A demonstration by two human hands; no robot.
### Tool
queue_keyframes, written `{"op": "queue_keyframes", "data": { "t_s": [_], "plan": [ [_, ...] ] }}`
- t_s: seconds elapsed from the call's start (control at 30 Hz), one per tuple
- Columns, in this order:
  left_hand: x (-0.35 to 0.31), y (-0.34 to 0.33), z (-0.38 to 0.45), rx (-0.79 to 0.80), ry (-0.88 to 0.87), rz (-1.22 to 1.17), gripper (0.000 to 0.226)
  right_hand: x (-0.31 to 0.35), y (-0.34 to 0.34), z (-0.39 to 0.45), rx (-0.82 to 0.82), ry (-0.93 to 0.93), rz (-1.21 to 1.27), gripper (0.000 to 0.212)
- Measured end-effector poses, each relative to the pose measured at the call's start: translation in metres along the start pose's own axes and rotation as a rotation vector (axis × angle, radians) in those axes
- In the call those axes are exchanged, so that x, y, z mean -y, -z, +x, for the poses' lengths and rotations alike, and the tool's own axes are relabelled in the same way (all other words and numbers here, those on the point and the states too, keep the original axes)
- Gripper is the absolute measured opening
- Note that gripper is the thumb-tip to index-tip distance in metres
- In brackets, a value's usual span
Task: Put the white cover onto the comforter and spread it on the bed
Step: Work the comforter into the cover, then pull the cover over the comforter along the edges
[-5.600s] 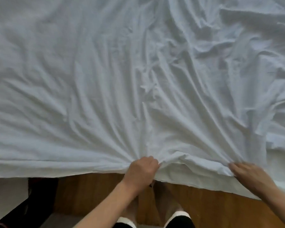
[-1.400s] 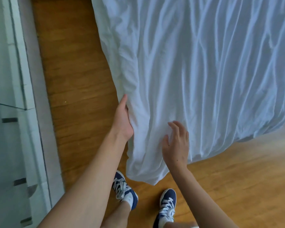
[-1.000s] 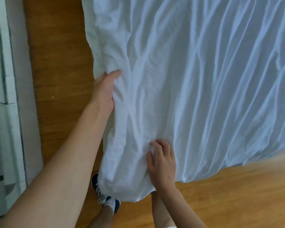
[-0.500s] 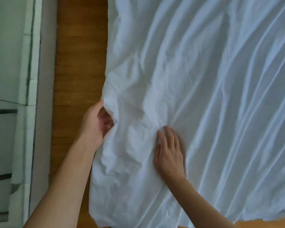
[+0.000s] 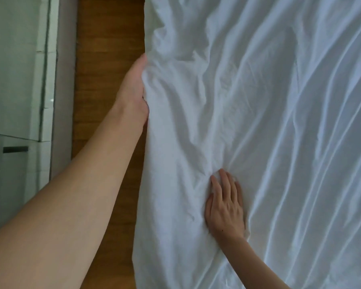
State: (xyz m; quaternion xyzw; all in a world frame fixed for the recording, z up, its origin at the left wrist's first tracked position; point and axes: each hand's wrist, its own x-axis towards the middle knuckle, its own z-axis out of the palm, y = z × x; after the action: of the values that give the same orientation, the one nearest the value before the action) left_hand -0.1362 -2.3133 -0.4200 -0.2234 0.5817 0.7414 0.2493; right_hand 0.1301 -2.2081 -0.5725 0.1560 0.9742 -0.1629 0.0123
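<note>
The white cover (image 5: pixel 258 122) lies spread over the bed, filling the right two thirds of the head view, with long creases and a rumpled patch near its left edge. My left hand (image 5: pixel 134 88) is at that left edge, where the fabric bunches against my palm. Its thumb lies along the hem and its fingers are tucked out of sight under the cloth, holding the edge. My right hand (image 5: pixel 224 207) lies flat on top of the cover, fingers straight, pressing the cloth down. The comforter itself is hidden beneath the cover.
A strip of brown wooden floor (image 5: pixel 106 59) runs between the bed and a pale cabinet (image 5: pixel 15 80) on the left, which has a dark handle (image 5: pixel 15 149). The cover's left edge hangs down over the floor.
My left hand has slid farther along the cover's left edge and its fingers have gone under the cloth. My right hand has stayed flat on the cover, near where it was.
</note>
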Motion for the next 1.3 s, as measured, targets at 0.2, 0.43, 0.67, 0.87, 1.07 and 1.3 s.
{"op": "queue_keyframes", "data": {
  "t_s": [0.2,0.43,0.67,0.87,1.07,1.3],
  "plan": [
    [-0.002,0.062,0.015,-0.674,-0.659,0.603,0.026,-0.001,-0.002,0.000,-0.038,0.017,0.013,0.042],
    [0.093,0.115,0.033,-0.396,0.202,1.159,0.036,-0.004,-0.007,0.000,-0.094,0.018,0.014,0.041],
    [0.088,0.085,0.050,-0.281,0.427,0.224,0.057,-0.006,-0.014,0.001,-0.098,0.034,0.013,0.040],
    [0.112,0.074,0.035,-0.571,0.034,0.395,0.048,-0.007,-0.010,0.005,0.016,0.057,-0.054,0.047],
    [0.205,0.068,-0.074,-0.247,-0.046,0.592,0.063,-0.010,-0.009,0.011,0.107,0.058,-0.089,0.053],
    [0.285,0.082,-0.167,-0.349,-0.222,1.243,0.067,-0.010,0.000,0.011,0.195,0.069,0.000,0.054]
  ]
}}
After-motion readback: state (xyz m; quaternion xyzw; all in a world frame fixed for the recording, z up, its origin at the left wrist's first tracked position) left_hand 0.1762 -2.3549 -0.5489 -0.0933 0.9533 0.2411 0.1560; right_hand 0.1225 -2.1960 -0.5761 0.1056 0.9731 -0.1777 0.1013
